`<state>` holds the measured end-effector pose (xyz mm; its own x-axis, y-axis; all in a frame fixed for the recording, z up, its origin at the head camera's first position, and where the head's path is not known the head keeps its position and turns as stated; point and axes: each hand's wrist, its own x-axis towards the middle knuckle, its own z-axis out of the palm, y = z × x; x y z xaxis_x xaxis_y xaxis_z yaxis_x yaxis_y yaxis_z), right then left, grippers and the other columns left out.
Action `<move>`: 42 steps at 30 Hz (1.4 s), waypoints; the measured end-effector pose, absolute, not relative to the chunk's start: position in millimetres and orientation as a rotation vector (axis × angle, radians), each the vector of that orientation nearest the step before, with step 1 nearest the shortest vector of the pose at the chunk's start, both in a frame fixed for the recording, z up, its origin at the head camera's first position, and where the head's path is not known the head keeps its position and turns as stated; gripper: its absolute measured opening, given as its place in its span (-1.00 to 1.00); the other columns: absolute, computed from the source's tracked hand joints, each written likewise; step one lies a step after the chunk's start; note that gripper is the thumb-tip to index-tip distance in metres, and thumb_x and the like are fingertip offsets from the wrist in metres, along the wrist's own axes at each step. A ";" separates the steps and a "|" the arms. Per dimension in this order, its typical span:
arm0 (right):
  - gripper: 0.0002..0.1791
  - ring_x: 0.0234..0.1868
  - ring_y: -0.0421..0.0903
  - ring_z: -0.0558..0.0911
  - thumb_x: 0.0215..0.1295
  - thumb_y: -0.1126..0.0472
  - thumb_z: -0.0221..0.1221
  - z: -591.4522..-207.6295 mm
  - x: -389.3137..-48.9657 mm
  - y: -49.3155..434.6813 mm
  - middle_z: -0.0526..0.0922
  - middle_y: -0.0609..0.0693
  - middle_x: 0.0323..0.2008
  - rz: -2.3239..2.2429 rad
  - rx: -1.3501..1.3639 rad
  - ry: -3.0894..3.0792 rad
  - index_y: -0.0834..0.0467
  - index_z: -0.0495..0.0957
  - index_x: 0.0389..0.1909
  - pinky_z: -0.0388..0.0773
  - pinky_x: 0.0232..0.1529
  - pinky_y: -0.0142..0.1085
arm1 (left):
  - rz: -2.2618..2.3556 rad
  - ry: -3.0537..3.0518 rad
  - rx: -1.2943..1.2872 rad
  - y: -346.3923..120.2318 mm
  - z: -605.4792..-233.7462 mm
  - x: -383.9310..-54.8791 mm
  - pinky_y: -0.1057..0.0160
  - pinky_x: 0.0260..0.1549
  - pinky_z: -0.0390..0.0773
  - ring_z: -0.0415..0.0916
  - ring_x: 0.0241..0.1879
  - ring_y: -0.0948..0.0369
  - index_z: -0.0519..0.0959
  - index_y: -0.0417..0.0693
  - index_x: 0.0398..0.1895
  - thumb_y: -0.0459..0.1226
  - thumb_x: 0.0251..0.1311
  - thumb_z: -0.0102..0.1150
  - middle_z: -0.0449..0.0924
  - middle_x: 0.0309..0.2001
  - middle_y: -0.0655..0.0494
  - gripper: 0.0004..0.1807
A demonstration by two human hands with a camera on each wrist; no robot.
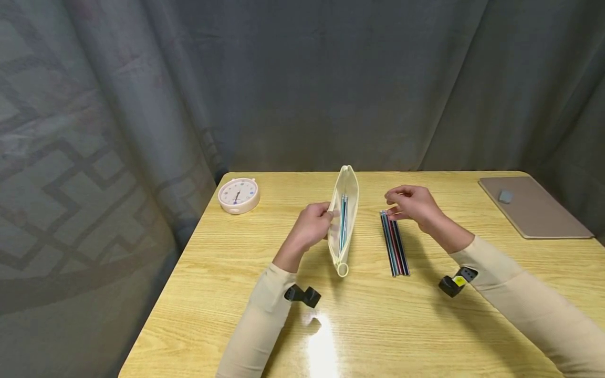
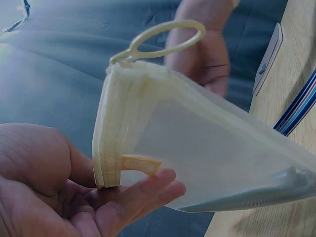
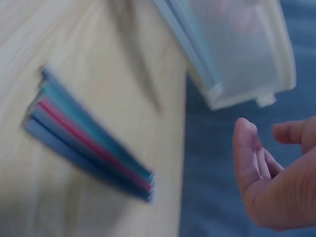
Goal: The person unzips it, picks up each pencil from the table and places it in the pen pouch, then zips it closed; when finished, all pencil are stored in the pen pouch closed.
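A cream, translucent zip pouch (image 1: 350, 186) is held upright above the table by my left hand (image 1: 313, 226), its mouth spread open. In the left wrist view, the thumb and fingers grip the pouch's zipped edge (image 2: 106, 133) beside an orange tag (image 2: 140, 164). Inside the pouch stand a few slim pencils (image 1: 343, 220), teal and dark. On the table to the right lies a row of several pencils (image 1: 396, 247) in teal, red and dark blue. Over their far end hovers my right hand (image 1: 413, 202), thumb and fingertips apart (image 3: 276, 182), holding nothing visible.
A round pink clock (image 1: 239, 196) lies at the table's back left. At the back right, a small grey block (image 1: 506, 197) rests on a brownish flat board (image 1: 543, 215). A grey curtain (image 1: 331, 94) hangs behind the table's far edge.
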<state>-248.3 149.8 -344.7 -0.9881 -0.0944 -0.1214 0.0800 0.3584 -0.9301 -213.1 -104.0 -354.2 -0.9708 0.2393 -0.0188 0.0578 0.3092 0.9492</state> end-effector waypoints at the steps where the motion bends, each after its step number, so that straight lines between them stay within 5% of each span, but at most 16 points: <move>1: -0.49 -0.38 -0.32 0.67 0.61 0.17 0.01 -348.9 -249.2 153.9 0.53 0.24 0.01 -1.666 -0.003 2.444 0.51 0.35 0.32 0.77 -0.21 -0.38 | 1.740 2.409 0.277 -103.7 -354.6 -213.0 0.20 -0.35 0.79 0.71 -0.31 0.09 0.60 -0.34 0.22 -0.30 0.57 -0.04 0.71 -0.13 -0.24 -0.64; 13: -0.35 -0.34 -0.27 0.67 0.63 0.15 -0.05 -379.4 -261.3 188.5 0.49 0.25 0.06 -1.498 0.010 2.207 0.57 0.10 0.45 0.77 -0.17 -0.35 | 1.749 2.391 0.277 -103.6 -354.8 -212.7 0.19 -0.34 0.79 0.70 -0.27 0.07 0.59 -0.36 0.22 -0.31 0.57 -0.03 0.69 -0.12 -0.25 -0.64; 21: -0.47 -0.41 -0.24 0.68 0.60 0.24 0.01 -398.1 -270.2 201.4 0.62 -0.01 -0.31 -1.482 0.052 2.188 0.61 0.24 0.33 0.78 -0.20 -0.33 | 1.750 2.390 0.276 -104.5 -357.0 -211.9 0.18 -0.34 0.79 0.70 -0.26 0.06 0.57 -0.35 0.25 -0.33 0.57 -0.05 0.67 -0.06 -0.27 -0.63; 32: -0.48 -0.39 -0.21 0.68 0.55 0.21 0.13 -408.2 -277.1 201.5 0.62 0.07 -0.25 -1.375 0.093 2.268 0.56 0.33 0.27 0.79 -0.23 -0.29 | 1.720 2.416 0.290 -103.3 -354.8 -213.0 0.20 -0.37 0.78 0.66 -0.33 0.13 0.58 -0.35 0.24 -0.31 0.57 -0.03 0.68 -0.12 -0.25 -0.63; 42: -0.64 -0.49 -0.23 0.68 0.43 0.36 0.20 -411.0 -276.5 200.3 0.68 -0.04 -0.45 -1.356 0.099 2.348 0.53 0.41 0.08 0.78 -0.35 -0.30 | 1.726 2.400 0.291 -102.4 -354.4 -212.7 0.19 -0.34 0.79 0.70 -0.28 0.07 0.57 -0.35 0.26 -0.31 0.57 -0.04 0.68 -0.09 -0.27 -0.63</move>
<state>-276.5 200.3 -411.0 -0.9073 -0.1472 -0.3939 0.2676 0.5204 -0.8109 -212.7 -102.4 -354.4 -0.9664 0.2558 -0.0247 0.0581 0.3110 0.9486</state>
